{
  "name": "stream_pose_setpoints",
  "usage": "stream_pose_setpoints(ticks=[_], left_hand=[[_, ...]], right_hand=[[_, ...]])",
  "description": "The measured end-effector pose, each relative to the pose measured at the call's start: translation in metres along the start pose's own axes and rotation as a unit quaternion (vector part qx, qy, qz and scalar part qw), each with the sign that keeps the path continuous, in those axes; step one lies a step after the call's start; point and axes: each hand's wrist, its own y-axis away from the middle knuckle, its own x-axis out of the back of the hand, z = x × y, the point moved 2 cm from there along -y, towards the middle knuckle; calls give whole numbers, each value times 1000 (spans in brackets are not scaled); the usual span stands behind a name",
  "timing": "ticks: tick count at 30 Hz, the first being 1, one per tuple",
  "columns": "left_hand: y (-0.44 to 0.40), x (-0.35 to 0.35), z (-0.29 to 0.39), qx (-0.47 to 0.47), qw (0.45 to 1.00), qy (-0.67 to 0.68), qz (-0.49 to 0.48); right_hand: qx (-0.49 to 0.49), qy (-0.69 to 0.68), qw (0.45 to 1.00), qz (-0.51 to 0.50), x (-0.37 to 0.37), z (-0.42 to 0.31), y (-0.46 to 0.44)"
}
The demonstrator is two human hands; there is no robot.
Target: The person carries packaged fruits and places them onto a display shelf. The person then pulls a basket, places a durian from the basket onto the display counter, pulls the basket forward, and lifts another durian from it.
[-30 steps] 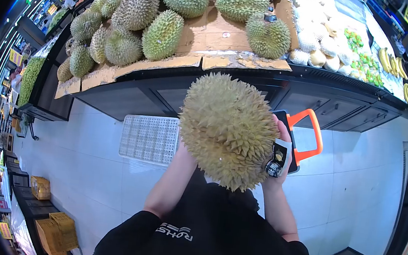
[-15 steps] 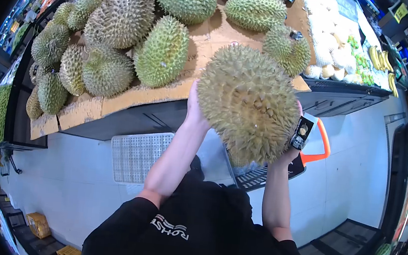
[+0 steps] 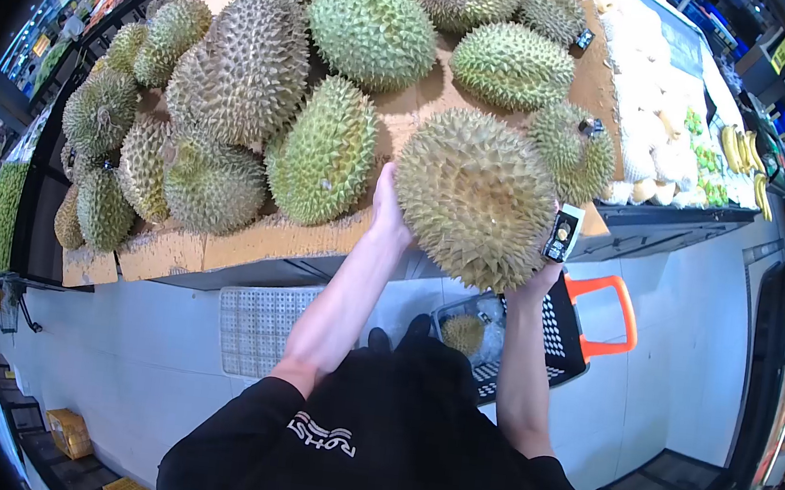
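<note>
A large brown-green durian (image 3: 474,196) is held between my two hands at the front edge of the display. My left hand (image 3: 391,208) presses its left side, with part of the fingers hidden behind the spikes. Around its lower right side lies my right hand (image 3: 536,281), its fingers mostly out of sight under the fruit. A black-and-white label tag (image 3: 562,232) hangs by the right hand. Beyond the held fruit, a green durian (image 3: 323,150) and a smaller tagged durian (image 3: 574,154) rest on the cardboard (image 3: 190,257).
Below stands a black shopping basket (image 3: 563,332) with an orange handle (image 3: 632,313) and another durian (image 3: 463,333) inside. A white plastic crate (image 3: 259,331) sits on the floor, left of my feet. Net-wrapped pale fruit (image 3: 646,157) and bananas (image 3: 742,148) fill the right display.
The held durian has moved away from my body toward the display, still in both hands. The durian in the basket and my feet now show more fully below it.
</note>
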Motion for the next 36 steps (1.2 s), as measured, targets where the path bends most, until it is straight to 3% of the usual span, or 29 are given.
stream_pose_setpoints(ticks=[6, 10, 13, 15, 21, 23, 25, 28, 30, 36], left_hand=[[-44, -8, 9, -48, 998, -32, -18], [-62, -7, 9, -19, 999, 12, -46], [-81, 15, 6, -17, 997, 46, -52], [-91, 23, 7, -11, 996, 61, -69], [-99, 28, 8, -48, 998, 34, -7], [-102, 30, 10, -49, 998, 35, -6], [-106, 33, 12, -45, 998, 33, 1], [-113, 38, 16, -39, 999, 26, 21], [-114, 36, 16, -41, 998, 17, 34], [-119, 31, 16, 1, 999, 52, -4]], right_hand=[[-21, -11, 999, -35, 10, 10, -43], [-62, -36, 997, -11, 13, 18, -62], [-9, 68, 997, -16, 34, 36, -79], [-29, 73, 997, 4, 36, 42, -85], [-150, 40, 985, 75, 57, 59, -101], [-89, 93, 991, 44, 51, 62, -102], [-103, 22, 993, 60, 105, 97, -104], [-84, 22, 996, 1, 43, 72, -108], [-115, -16, 993, 25, 27, 62, -104], [-108, -25, 994, -1, 27, 61, -107]])
